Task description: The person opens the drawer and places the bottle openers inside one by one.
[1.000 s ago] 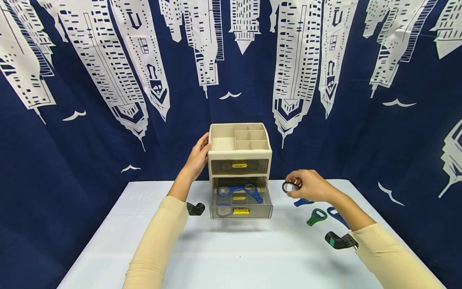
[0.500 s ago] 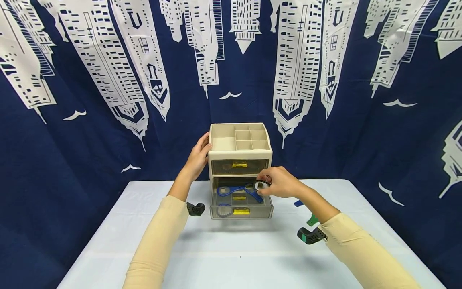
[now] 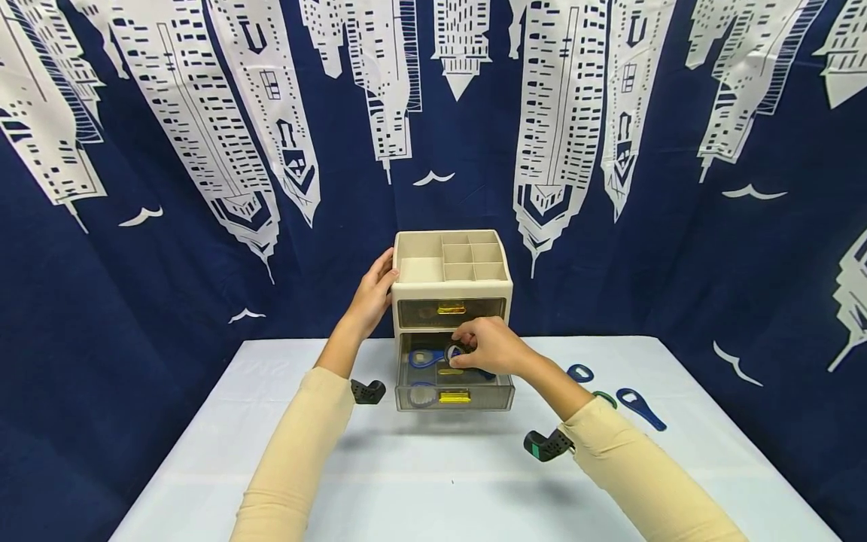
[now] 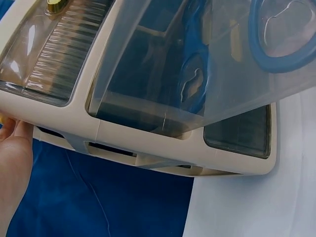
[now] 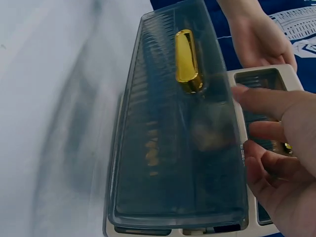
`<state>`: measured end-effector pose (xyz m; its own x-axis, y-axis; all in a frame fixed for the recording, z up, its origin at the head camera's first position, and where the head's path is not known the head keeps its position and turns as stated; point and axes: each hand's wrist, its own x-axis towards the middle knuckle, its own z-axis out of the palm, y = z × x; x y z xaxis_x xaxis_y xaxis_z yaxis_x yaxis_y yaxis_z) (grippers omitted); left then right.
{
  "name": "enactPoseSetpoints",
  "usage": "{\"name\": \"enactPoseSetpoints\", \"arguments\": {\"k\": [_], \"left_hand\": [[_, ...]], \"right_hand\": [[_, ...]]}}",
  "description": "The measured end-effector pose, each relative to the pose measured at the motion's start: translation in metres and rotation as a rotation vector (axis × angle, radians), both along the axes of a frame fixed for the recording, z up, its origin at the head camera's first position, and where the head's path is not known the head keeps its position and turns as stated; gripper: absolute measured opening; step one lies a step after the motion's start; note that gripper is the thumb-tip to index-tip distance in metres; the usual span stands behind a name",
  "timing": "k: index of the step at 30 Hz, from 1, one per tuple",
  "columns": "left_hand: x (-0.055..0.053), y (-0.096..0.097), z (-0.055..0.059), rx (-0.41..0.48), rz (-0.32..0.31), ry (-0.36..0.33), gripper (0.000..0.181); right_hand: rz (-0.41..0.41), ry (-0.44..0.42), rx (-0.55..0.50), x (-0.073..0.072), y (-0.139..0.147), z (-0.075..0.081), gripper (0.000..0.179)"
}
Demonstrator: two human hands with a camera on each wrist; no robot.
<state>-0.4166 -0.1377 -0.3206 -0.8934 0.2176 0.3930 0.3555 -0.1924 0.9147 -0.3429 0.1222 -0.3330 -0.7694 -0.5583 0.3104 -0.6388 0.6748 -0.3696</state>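
My right hand is over the pulled-out lower drawer, pinching a black bottle opener between thumb and fingers. In the right wrist view its fingers curl beside the drawer's upper edge, and the opener is out of sight. My left hand rests along the left side of the cream drawer cabinet, thumb at the top rim. Inside the see-through drawer lie blue bottle openers, one with its ring large in the left wrist view. My right hand partly covers them.
On the white table, right of the cabinet, lie a blue bottle opener, a green one partly behind my right forearm, and another blue one. Above the pulled-out drawer, the upper drawer is closed. A dark blue curtain hangs behind.
My right hand has carried the black opener leftward from beside the cabinet to over the lower drawer. My left hand has stayed at the cabinet's side.
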Motion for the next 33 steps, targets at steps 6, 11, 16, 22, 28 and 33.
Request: {"name": "enactPoseSetpoints", "arguments": {"k": [6, 11, 16, 22, 28, 33], "left_hand": [[0.0, 0.0, 0.0, 0.015, -0.006, 0.003, 0.056], [0.0, 0.0, -0.001, 0.009, 0.002, -0.001, 0.056], [0.0, 0.0, -0.001, 0.001, 0.004, 0.001, 0.056], [0.0, 0.0, 0.0, 0.002, 0.004, -0.001, 0.056], [0.002, 0.0, 0.001, 0.002, 0.016, 0.005, 0.056], [0.001, 0.001, -0.001, -0.009, 0.009, 0.005, 0.056]], "right_hand": [[-0.031, 0.062, -0.045, 0.004, 0.001, 0.003, 0.033], [-0.01, 0.045, -0.114, 0.013, 0.003, 0.002, 0.023], [0.005, -0.069, -0.214, 0.029, 0.006, 0.0, 0.02], [-0.013, -0.367, -0.516, 0.052, 0.01, 0.001, 0.021], [0.053, -0.521, -0.631, 0.074, 0.011, -0.011, 0.029], [0.115, -0.573, -0.611, 0.09, 0.007, -0.034, 0.031]]}}
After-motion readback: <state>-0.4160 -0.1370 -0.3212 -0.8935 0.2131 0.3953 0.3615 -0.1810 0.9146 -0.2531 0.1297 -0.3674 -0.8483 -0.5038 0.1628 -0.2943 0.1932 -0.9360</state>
